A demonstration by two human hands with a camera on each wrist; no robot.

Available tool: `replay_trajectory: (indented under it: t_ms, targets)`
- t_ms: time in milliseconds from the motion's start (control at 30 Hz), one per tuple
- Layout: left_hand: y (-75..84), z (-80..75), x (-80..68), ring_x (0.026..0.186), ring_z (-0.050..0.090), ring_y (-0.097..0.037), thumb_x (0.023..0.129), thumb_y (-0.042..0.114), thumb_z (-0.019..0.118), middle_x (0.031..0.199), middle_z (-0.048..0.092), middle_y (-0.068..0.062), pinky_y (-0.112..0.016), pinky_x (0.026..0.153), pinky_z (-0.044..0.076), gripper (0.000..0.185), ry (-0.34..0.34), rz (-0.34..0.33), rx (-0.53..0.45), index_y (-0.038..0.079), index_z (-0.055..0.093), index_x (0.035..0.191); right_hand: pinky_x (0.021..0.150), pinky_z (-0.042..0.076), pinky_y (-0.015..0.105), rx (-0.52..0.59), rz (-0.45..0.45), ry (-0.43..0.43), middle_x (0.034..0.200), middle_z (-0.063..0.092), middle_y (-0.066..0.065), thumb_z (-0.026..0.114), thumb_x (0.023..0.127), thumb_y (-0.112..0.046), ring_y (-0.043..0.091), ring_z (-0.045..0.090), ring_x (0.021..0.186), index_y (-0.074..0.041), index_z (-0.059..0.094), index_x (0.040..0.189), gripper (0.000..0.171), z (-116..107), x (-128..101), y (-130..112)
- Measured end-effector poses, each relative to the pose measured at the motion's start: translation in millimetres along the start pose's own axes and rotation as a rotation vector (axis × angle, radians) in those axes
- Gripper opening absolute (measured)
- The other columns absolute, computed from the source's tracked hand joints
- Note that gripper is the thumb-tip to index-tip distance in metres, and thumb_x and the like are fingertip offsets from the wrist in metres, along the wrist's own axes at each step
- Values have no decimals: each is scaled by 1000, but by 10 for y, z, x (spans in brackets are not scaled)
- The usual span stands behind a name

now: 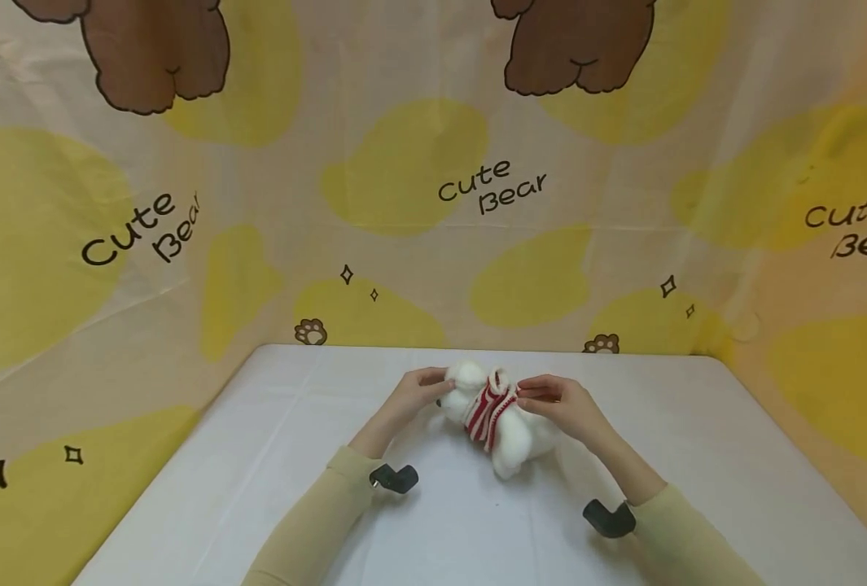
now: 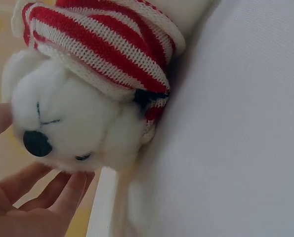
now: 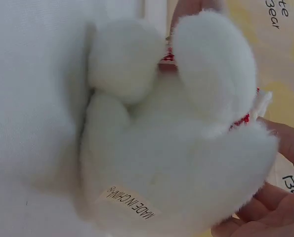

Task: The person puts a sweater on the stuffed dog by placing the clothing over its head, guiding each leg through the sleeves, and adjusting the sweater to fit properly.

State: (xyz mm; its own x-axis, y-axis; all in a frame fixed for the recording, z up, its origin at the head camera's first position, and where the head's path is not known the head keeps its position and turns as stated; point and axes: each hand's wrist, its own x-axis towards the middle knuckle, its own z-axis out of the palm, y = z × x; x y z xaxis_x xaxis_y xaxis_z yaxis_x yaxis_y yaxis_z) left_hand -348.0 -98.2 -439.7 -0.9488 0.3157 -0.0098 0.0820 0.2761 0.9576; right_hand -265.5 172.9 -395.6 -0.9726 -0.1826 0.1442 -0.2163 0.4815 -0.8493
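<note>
A white plush bear (image 1: 517,443) lies on its side on the table, its head toward the left. It wears a red-and-white striped knitted sweater (image 1: 488,413). My left hand (image 1: 422,389) holds the bear's head (image 2: 63,113), thumb on one side and fingers on the other; the dark nose (image 2: 37,143) faces that wrist camera. At the sweater's upper edge, my right hand (image 1: 561,403) pinches the knit with its fingertips. In the right wrist view the bear's legs and bottom fill the middle, with a "MADE IN CHINA" label (image 3: 132,202), and partly cover the fingers.
The white table (image 1: 316,407) extends around the bear on all sides. Behind it and at both sides hangs a yellow-blotched cloth (image 1: 404,171) printed with "Cute Bear" and brown bears. A black wrist camera (image 1: 395,478) sits at the left wrist, another camera (image 1: 609,518) at the right.
</note>
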Motion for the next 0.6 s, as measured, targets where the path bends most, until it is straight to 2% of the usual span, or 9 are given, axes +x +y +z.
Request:
replay_trajectory:
  t_ms: [100,233,433,600]
  targets:
    - [-6,18,5,120,54,-24,86,40,67,131,58,-9,-41,101,43,54,21,-45,-8,9,57,129,87,52,36,-19,14,1,104,71,13,70,86,-23,24,66,100,-2,65,114,36,2,40,-9]
    - [-6,30,18,121,54,-25,88,39,65,132,57,-10,-41,101,44,53,40,-65,-37,8,57,129,86,52,39,-73,22,4,101,72,11,69,86,-23,24,66,99,-3,66,112,32,-2,107,-8]
    - [26,23,-1,118,57,-25,88,32,66,131,58,-13,-36,96,48,48,28,-3,-90,6,58,128,84,52,41,-140,46,31,102,71,13,67,88,-24,28,65,100,-4,66,112,31,-39,202,-30]
    - [62,39,-37,118,57,-26,88,33,66,130,58,-13,-35,95,49,48,21,32,-35,7,58,128,89,49,43,-110,107,26,110,69,15,64,89,-26,29,61,106,-4,65,115,34,-69,211,-23]
